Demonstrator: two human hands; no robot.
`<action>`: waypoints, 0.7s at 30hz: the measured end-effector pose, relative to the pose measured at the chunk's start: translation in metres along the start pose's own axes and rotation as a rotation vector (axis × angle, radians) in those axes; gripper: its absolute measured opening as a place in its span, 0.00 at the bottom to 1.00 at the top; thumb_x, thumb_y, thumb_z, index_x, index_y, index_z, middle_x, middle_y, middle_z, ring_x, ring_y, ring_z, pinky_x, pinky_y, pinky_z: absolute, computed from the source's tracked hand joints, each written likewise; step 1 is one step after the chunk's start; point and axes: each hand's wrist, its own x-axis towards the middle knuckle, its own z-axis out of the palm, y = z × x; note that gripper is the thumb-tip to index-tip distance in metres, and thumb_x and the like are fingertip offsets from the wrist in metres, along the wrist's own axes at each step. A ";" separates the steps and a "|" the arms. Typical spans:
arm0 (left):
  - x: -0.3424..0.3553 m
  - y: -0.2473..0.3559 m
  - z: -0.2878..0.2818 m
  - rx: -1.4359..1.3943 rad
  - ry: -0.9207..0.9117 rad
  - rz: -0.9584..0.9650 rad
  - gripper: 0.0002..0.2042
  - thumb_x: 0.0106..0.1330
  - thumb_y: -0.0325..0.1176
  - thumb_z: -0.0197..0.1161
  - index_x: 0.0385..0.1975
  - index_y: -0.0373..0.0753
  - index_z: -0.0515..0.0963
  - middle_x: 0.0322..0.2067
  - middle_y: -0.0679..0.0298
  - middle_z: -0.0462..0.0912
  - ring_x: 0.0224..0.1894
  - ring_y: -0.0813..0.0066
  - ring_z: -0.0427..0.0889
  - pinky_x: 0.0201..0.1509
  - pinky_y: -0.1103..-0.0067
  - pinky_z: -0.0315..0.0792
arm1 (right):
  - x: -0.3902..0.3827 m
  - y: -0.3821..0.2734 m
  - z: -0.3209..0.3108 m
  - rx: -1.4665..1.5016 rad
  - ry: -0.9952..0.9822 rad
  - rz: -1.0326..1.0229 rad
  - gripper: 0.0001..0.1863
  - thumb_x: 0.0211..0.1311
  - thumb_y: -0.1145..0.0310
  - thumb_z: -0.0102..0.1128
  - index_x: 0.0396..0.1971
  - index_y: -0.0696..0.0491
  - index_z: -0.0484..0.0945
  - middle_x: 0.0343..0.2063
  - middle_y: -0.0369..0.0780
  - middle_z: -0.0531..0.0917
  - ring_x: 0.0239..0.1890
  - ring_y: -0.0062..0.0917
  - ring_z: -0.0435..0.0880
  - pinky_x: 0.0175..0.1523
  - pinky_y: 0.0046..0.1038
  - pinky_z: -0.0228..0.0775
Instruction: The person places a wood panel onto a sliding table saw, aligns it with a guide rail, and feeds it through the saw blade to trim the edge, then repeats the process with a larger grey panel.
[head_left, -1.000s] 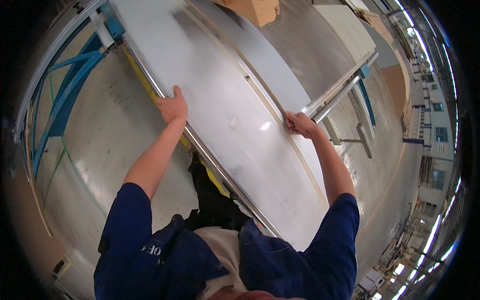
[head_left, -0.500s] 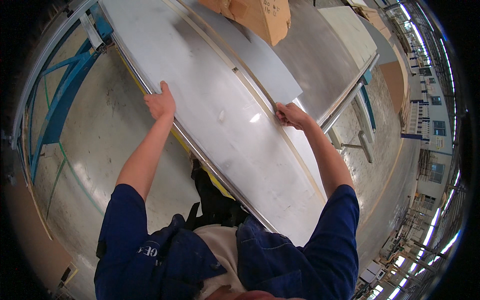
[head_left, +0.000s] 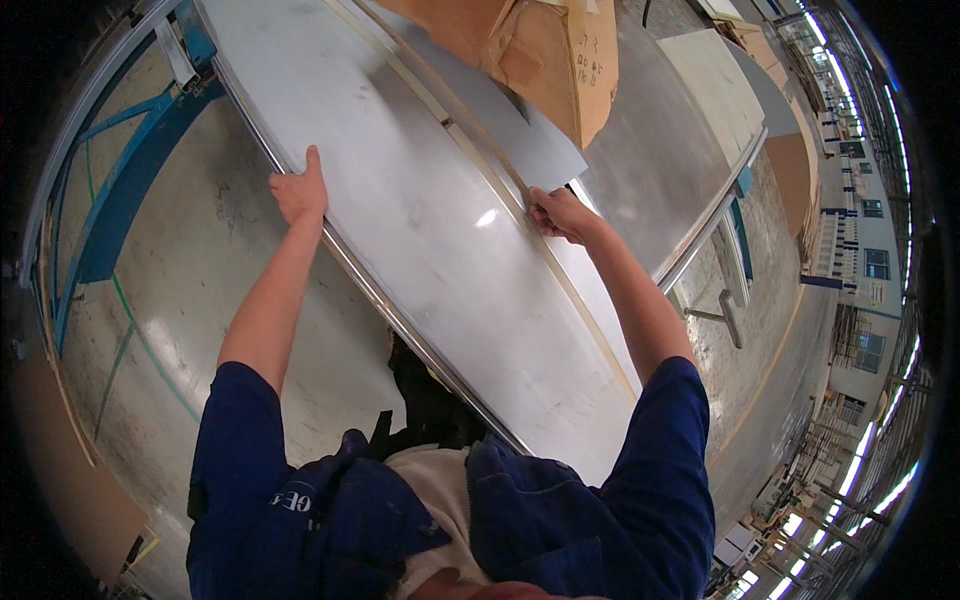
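A long grey sheet-metal panel [head_left: 380, 220] slants across the view in front of me. My left hand [head_left: 302, 188] is closed over its near edge beside a shiny metal rail [head_left: 365, 285], thumb up on the panel's face and the other fingers partly hidden. A thin tan strip [head_left: 465, 118] runs along the panel's far side, and my right hand [head_left: 557, 215] pinches it with bent fingers. Just left of that strip, a second pale strip [head_left: 500, 190] lies lengthwise on the panel. Beyond the right hand is the pointed end of another grey sheet [head_left: 545, 150].
Brown cardboard [head_left: 550, 60] with handwriting lies over the sheets at the top. A darker metal sheet [head_left: 660, 130] rests to the right, along a metal rail [head_left: 695, 245]. Blue steel framework [head_left: 130, 200] stands at the left on the grey floor [head_left: 230, 260].
Both hands and the panel have shifted slightly left and up in view. The cardboard shows more, lower and farther right. Each hand keeps its hold.
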 end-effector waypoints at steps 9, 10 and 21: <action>-0.105 -0.046 -0.017 -0.041 -0.127 0.019 0.51 0.57 0.69 0.69 0.57 0.18 0.65 0.56 0.32 0.75 0.61 0.39 0.76 0.65 0.59 0.71 | 0.005 0.015 0.015 -0.138 0.135 -0.097 0.26 0.75 0.52 0.53 0.18 0.53 0.73 0.13 0.38 0.75 0.11 0.27 0.71 0.18 0.32 0.62; -0.119 -0.058 -0.016 -0.091 -0.121 0.055 0.50 0.59 0.68 0.69 0.56 0.18 0.65 0.56 0.31 0.75 0.60 0.38 0.77 0.65 0.59 0.71 | 0.016 0.020 0.017 -0.153 0.149 -0.139 0.26 0.75 0.51 0.53 0.18 0.53 0.72 0.14 0.38 0.75 0.12 0.26 0.71 0.17 0.31 0.61; -0.265 -0.199 -0.116 -0.004 -1.004 0.166 0.27 0.69 0.57 0.65 0.42 0.32 0.81 0.33 0.58 0.86 0.30 0.64 0.84 0.38 0.66 0.79 | -0.089 -0.015 0.221 0.433 0.174 -0.599 0.25 0.71 0.58 0.63 0.53 0.65 0.75 0.36 0.44 0.85 0.31 0.24 0.84 0.35 0.26 0.74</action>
